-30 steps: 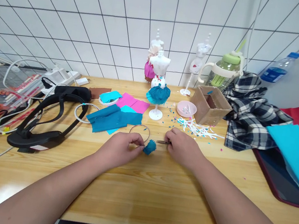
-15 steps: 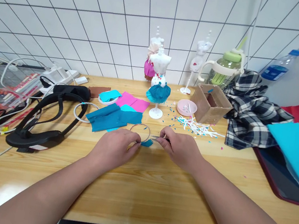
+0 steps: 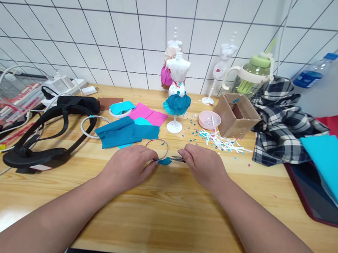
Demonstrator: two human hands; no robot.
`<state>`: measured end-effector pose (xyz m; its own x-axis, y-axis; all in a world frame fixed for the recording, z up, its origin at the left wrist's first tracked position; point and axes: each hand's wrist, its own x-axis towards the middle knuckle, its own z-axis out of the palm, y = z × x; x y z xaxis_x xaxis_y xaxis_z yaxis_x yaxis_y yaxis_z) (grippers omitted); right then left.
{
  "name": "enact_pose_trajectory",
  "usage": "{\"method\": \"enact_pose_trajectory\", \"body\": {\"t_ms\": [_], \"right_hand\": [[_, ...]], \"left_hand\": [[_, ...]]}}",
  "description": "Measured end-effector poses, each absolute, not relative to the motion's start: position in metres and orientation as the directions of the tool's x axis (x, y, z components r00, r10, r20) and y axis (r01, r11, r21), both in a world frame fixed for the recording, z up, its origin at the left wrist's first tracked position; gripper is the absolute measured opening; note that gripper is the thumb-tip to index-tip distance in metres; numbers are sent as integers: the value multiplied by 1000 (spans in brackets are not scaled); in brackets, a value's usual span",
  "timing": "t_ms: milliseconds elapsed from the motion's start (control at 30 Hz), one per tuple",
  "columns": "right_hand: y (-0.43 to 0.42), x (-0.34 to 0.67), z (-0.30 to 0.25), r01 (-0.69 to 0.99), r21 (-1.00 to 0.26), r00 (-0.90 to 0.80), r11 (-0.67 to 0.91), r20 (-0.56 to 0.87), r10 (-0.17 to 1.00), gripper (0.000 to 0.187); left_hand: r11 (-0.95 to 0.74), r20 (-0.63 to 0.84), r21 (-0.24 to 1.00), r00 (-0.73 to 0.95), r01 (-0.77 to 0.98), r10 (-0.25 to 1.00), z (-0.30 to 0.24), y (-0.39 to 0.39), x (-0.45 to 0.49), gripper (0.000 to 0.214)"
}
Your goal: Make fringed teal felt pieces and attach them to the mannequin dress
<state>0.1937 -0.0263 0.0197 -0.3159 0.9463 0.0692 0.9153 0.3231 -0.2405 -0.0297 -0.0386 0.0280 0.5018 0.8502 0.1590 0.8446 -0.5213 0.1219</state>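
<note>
Writing on the bottle (image 3: 312,75) is too small to read. Left hand (image 3: 130,167) pinches the teal paper bit (image 3: 165,160) on the table (image 3: 173,221). Right hand (image 3: 204,168) grips a small metal tool (image 3: 178,159), closer to the bit than before.

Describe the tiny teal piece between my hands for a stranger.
On the wooden table, look between the left hand and right hand. Beside a thin wire ring is the teal scrap: tiny and ruffled, unlike the flat teal sheets behind.

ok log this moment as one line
left hand: pinching small teal paper tuft | right hand: holding small metal tool, tip beside tuft | surface: wooden table
</note>
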Motion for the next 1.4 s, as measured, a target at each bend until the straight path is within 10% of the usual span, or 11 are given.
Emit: {"method": "enact_pose_trajectory", "body": {"t_ms": [1400], "right_hand": [[-32,184,17,927,-126,-353,353,23,935,48]], "left_hand": [[-618,114,41,611,785,784,32,-40,-22,24]]}}
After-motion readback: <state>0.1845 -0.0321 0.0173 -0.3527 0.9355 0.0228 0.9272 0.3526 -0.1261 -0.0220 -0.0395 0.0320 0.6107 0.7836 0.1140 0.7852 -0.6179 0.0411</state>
